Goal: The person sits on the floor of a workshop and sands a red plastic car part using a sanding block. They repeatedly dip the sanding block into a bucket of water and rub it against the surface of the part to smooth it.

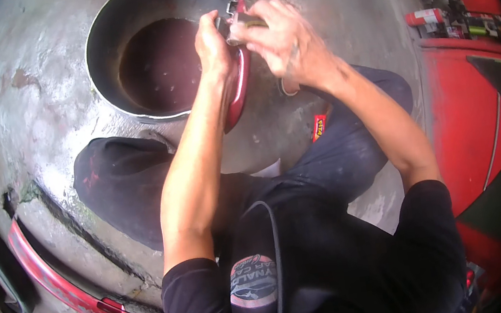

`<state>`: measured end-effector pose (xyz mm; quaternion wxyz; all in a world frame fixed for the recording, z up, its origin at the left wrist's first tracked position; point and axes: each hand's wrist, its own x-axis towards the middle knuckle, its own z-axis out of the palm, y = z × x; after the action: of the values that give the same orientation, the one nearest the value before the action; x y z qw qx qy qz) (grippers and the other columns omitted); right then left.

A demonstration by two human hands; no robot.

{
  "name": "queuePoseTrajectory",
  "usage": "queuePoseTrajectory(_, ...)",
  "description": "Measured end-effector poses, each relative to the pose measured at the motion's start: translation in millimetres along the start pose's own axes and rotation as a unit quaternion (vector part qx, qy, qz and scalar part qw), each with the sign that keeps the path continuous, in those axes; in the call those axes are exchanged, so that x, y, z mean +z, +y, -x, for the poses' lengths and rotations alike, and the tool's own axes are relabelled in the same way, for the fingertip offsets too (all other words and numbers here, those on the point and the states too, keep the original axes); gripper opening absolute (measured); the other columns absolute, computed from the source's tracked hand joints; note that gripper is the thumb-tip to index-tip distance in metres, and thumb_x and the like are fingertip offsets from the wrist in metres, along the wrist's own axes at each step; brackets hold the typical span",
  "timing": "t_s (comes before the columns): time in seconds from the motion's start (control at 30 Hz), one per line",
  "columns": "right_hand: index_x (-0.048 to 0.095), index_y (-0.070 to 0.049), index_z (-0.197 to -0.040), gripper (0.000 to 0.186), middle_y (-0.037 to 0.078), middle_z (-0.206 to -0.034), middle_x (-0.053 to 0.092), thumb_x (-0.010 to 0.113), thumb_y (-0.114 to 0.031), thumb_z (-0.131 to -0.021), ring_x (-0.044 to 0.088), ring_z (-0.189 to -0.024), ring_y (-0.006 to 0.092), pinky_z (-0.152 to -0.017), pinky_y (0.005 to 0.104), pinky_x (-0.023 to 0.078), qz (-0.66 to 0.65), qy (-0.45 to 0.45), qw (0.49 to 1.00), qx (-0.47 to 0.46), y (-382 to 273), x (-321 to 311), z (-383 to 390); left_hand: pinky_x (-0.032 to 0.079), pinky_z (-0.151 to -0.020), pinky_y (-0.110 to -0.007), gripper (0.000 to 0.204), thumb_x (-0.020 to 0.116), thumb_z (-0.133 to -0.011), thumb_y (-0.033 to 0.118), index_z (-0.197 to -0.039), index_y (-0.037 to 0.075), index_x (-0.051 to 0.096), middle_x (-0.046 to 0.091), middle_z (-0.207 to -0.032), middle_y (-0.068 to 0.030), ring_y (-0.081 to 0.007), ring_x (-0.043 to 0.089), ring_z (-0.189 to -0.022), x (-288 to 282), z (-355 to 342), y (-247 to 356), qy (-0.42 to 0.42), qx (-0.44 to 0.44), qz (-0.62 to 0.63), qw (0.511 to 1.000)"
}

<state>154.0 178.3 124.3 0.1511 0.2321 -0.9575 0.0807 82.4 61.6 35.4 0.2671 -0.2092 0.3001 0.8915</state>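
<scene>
**Both hands on a red curved part at the basin's rim**

The person crouches on a wet, grey concrete floor (34, 123), dark trousers and black shirt filling the near half of the view. Both hands meet at the near-right rim of a large round metal basin (102, 55), whose dull steel wall rings a pool of dark reddish water.

The left hand (212, 43) is curled shut around the upper end of a glossy red curved part (241, 90), a smooth, narrow piece that looks like painted plastic or metal. Its long axis runs from the hands at the rim down and toward the person, bowing slightly left at its near tip. The right hand (276, 41) sits just right of the left, touching the same upper end, fingers bent over a small pale object (248, 23) pressed there; what that object is cannot be told. The two hands are about equally near the part's top, while the lower tip hangs free.

A red bumper-like strip (71, 294) lies near left, and red panels (476, 118) stand at right.
</scene>
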Motion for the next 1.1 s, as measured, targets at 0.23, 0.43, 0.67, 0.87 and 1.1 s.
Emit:
queuePoseTrajectory(0.23, 0.076, -0.017, -0.119, 0.03, 0.016, -0.113, 0.065, 0.076, -0.013, -0.089, 0.065, -0.105, 0.0362, -0.093, 0.0481, 0.054, 0.06, 0.046, 0.993, 0.085, 45, 5, -2, 0.059, -0.088, -0.042, 0.033, 0.059, -0.105, 0.035, -0.109, 0.002, 0.062, 0.07, -0.106, -0.0135, -0.0255, 0.069, -0.092, -12, -16, -5, -0.101, -0.022, 0.069, 0.992)
queuePoseTrajectory(0.43, 0.075, -0.014, -0.129, 0.037, 0.017, -0.128, 0.066, 0.076, -0.016, -0.091, 0.066, -0.116, 0.0357, -0.103, 0.0468, 0.053, -0.063, 0.026, 0.986, 0.153, 16, -15, 3, 0.058, -0.091, -0.042, 0.03, 0.061, -0.105, 0.033, -0.101, 0.004, 0.06, 0.068, -0.101, -0.0121, -0.0258, 0.068, -0.092, -8, -8, 0, -0.077, -0.038, 0.123, 0.989)
queuePoseTrajectory(0.67, 0.074, -0.014, -0.131, 0.041, 0.015, -0.129, 0.066, 0.075, -0.014, -0.09, 0.063, -0.122, 0.0354, -0.11, 0.0442, 0.049, -0.016, 0.017, 0.992, 0.126, 38, -18, 5, 0.06, -0.082, -0.042, 0.04, 0.055, -0.11, 0.041, -0.094, 0.005, 0.06, 0.066, -0.091, -0.0112, -0.026, 0.067, -0.084, -9, -15, -2, -0.065, -0.006, 0.083, 0.994)
queuePoseTrajectory(0.87, 0.073, -0.012, -0.131, 0.04, 0.016, -0.134, 0.066, 0.073, -0.012, -0.091, 0.064, -0.122, 0.0371, -0.107, 0.0446, 0.052, -0.084, 0.037, 0.982, 0.163, 46, -27, 11, 0.061, -0.075, -0.042, 0.046, 0.052, -0.111, 0.047, -0.087, 0.008, 0.061, 0.069, -0.087, -0.0111, -0.0264, 0.068, -0.079, -16, -12, 4, -0.113, -0.038, 0.055, 0.991)
queuePoseTrajectory(1.1, 0.074, -0.011, -0.13, 0.04, 0.017, -0.134, 0.067, 0.074, -0.011, -0.09, 0.066, -0.119, 0.0373, -0.104, 0.0433, 0.054, -0.095, 0.039, 0.981, 0.163, 41, -28, 20, 0.058, -0.074, -0.037, 0.033, 0.06, -0.107, 0.034, -0.09, 0.006, 0.06, 0.066, -0.09, -0.0103, -0.0234, 0.067, -0.08, -16, -10, 5, -0.134, -0.028, 0.059, 0.989)
